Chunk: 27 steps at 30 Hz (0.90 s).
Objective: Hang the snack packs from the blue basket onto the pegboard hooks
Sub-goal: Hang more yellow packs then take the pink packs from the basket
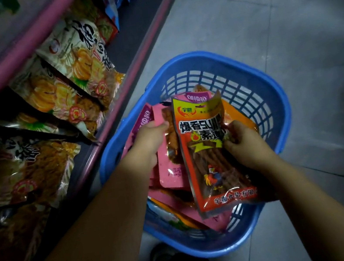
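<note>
A blue basket (260,101) stands on the floor below me, holding several snack packs. My right hand (245,141) grips the right edge of an orange snack pack (208,158) with a rooster picture, lifted above the heap. My left hand (150,143) holds a pink snack pack (171,169) just left of it, thumb on the pack's top. More pink packs (179,202) lie underneath in the basket. No pegboard hooks are in view.
On the left a pink-edged shelf (69,22) carries rows of large snack bags (76,62) leaning forward. Grey floor tiles (284,18) spread to the right and beyond the basket. A dark shoe (163,256) shows under the basket's near rim.
</note>
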Each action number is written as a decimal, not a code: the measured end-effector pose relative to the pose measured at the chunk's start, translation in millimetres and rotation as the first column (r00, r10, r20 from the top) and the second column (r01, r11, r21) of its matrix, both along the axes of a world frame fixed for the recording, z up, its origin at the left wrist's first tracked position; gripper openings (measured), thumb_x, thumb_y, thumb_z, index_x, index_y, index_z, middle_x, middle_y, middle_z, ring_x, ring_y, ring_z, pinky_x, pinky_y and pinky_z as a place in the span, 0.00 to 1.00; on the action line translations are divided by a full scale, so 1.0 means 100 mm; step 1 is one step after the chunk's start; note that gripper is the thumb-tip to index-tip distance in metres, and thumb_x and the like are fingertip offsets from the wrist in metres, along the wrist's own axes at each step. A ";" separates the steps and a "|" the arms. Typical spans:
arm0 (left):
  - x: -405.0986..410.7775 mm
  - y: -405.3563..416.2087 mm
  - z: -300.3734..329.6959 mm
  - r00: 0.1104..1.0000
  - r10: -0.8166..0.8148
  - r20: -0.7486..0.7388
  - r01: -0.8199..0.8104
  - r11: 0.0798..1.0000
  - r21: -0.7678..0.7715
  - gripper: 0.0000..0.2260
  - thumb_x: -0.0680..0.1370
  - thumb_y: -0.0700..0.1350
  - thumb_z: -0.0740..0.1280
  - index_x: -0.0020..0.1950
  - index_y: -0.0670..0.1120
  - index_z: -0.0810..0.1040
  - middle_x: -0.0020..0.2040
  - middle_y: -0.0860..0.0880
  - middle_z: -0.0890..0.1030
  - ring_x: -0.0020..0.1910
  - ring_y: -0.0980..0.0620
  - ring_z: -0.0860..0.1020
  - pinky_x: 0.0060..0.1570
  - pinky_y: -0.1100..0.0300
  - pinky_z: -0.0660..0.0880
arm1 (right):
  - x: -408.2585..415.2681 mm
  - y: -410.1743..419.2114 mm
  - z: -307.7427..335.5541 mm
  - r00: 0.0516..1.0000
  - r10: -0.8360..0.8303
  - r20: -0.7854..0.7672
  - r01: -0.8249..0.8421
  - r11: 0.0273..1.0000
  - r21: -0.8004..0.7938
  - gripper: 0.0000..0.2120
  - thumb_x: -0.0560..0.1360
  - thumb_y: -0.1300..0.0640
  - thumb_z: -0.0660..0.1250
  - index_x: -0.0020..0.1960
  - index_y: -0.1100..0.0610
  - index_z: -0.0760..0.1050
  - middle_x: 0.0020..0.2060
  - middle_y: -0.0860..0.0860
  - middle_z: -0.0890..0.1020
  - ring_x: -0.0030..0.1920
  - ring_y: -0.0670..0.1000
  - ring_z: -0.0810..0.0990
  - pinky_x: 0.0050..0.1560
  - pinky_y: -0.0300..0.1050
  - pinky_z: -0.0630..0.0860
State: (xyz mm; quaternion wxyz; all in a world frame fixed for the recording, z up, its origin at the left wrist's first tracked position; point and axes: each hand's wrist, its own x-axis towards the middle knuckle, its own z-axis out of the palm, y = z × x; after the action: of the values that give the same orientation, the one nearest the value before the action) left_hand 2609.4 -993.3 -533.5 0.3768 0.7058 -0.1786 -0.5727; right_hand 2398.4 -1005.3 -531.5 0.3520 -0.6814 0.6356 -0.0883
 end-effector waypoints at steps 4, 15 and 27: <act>0.08 0.21 0.07 0.999 -0.053 0.004 0.053 0.989 -0.141 0.11 0.79 0.40 0.63 0.61 0.42 0.76 0.60 0.41 0.79 0.61 0.42 0.76 0.65 0.43 0.69 | -0.05 -0.02 -0.03 0.860 -0.358 0.363 0.294 0.930 0.219 0.15 0.73 0.64 0.67 0.59 0.55 0.74 0.47 0.53 0.84 0.43 0.53 0.84 0.41 0.45 0.79; 0.67 1.37 0.99 0.922 0.325 0.209 -0.205 0.869 -0.450 0.07 0.69 0.46 0.64 0.43 0.55 0.78 0.38 0.52 0.81 0.39 0.52 0.78 0.44 0.51 0.76 | 0.49 0.30 0.65 0.648 -0.334 0.685 0.165 0.939 0.302 0.13 0.71 0.74 0.59 0.46 0.58 0.75 0.28 0.52 0.80 0.25 0.51 0.77 0.33 0.44 0.75; 1.01 3.22 2.52 0.803 0.596 -0.011 -0.495 0.656 -0.570 0.11 0.62 0.35 0.66 0.39 0.46 0.83 0.37 0.42 0.80 0.42 0.41 0.76 0.51 0.39 0.72 | 1.75 1.30 2.49 0.394 0.053 0.918 -0.300 0.951 0.074 0.09 0.65 0.52 0.72 0.42 0.56 0.80 0.34 0.52 0.83 0.35 0.51 0.80 0.39 0.44 0.77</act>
State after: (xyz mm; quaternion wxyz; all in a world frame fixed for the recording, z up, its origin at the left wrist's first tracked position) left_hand 2710.0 -671.6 -281.8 0.6991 0.6363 -0.1461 -0.2918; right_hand 2573.6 -875.1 -282.2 0.7215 -0.5435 0.2730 -0.3309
